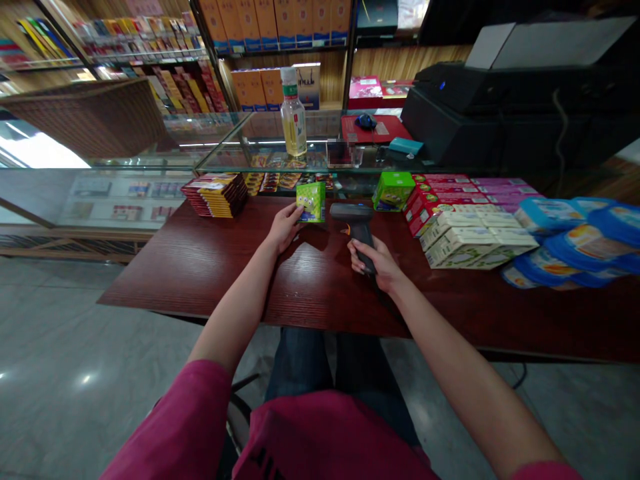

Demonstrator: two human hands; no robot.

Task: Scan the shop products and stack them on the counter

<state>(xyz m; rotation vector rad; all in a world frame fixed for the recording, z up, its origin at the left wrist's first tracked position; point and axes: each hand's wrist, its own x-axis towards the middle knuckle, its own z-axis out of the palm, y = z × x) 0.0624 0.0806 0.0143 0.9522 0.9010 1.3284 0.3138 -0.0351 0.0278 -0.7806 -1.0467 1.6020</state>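
My left hand [287, 227] grips the lower left edge of a small green packet [311, 202], which stands upright just above the dark red wooden table [300, 283]. In my right hand [376, 258] is a black barcode scanner [353, 215], held by its handle with the head turned left toward the packet. A finger lies near its orange trigger. Packet and scanner are a short gap apart. Behind the scanner, to the right, stands a similar green box [393, 191].
Stacked red-and-yellow packets [216, 195] lie at the table's left. Red boxes [435, 197], white cartons [475, 239] and blue-lidded tubs [575, 247] crowd the right. A glass counter [225, 143] behind bears a bottle [293, 120], a mouse [366, 121] and a wicker basket [85, 117].
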